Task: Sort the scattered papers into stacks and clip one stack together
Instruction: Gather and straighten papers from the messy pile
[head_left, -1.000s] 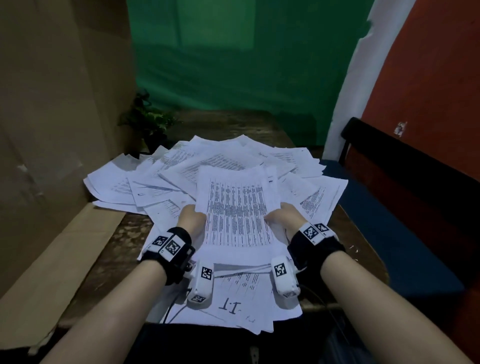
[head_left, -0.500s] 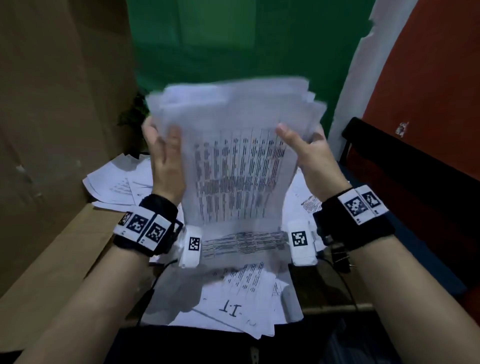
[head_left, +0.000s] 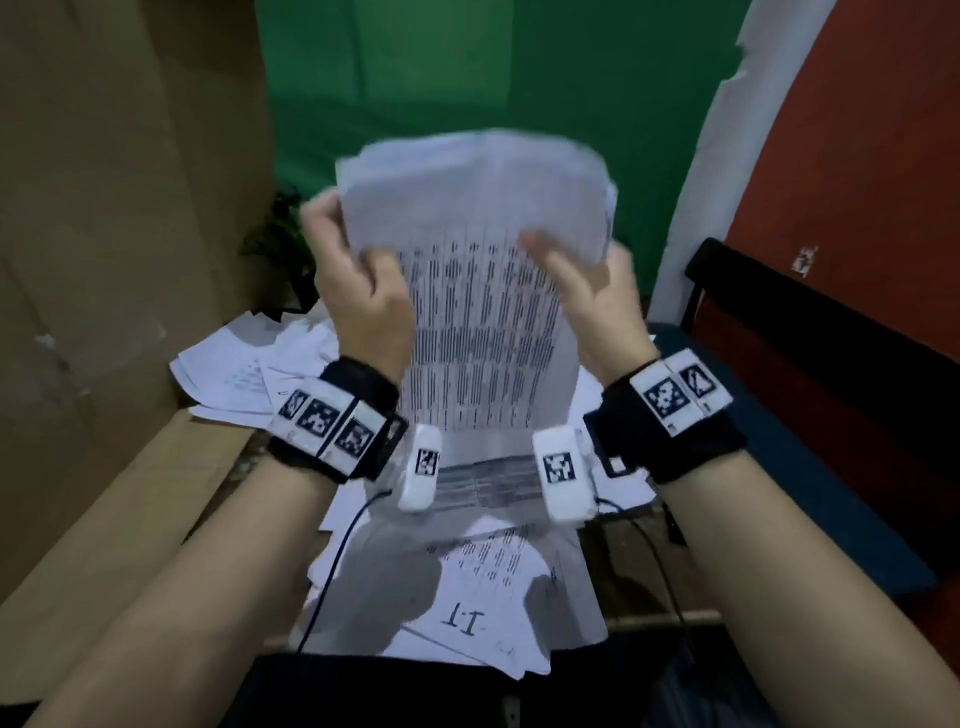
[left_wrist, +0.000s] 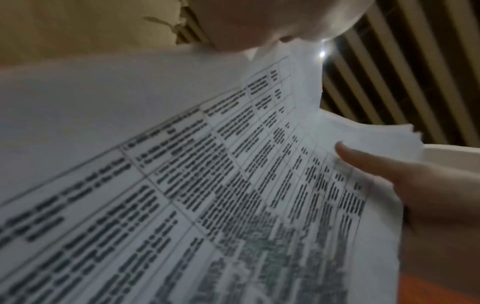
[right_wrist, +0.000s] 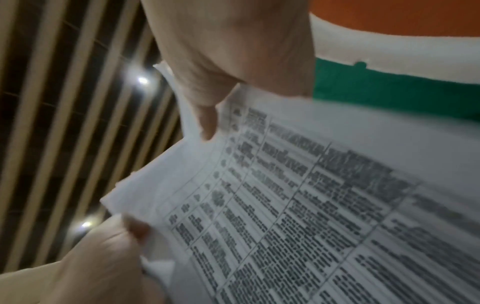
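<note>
**Both hands pinching a loose sheaf upright**

The left hand is gripping the left edge of the sheaf, thumb lying on the printed face and fingers curling behind. The right hand is doing the same on the opposite edge, its thumb pressing just inside the margin. Between the two grips the sheaf is standing upright above the desk, print facing the person.

Above the grips the top edge is looking ragged, sheets poking out unevenly, so the pages are probably not yet squared. Below the grips the lower part is hanging free towards the wrists.

Judging by the look of it, the sheaf is light and floppy, stiff only along its length while it is being held bowed. Single sheets are likely to be slippery against each other, so a loose pinch is risking a fan-out or a dropped page. Holding at both long edges near the middle, as now, seems sound; tapping the bottom edge down should be aligning it for a clip.

Further out, below and behind the hands, loose papers are lying overlapped on the desk, and one marked sheet is lying nearest the person. No clip can be made out.
</note>
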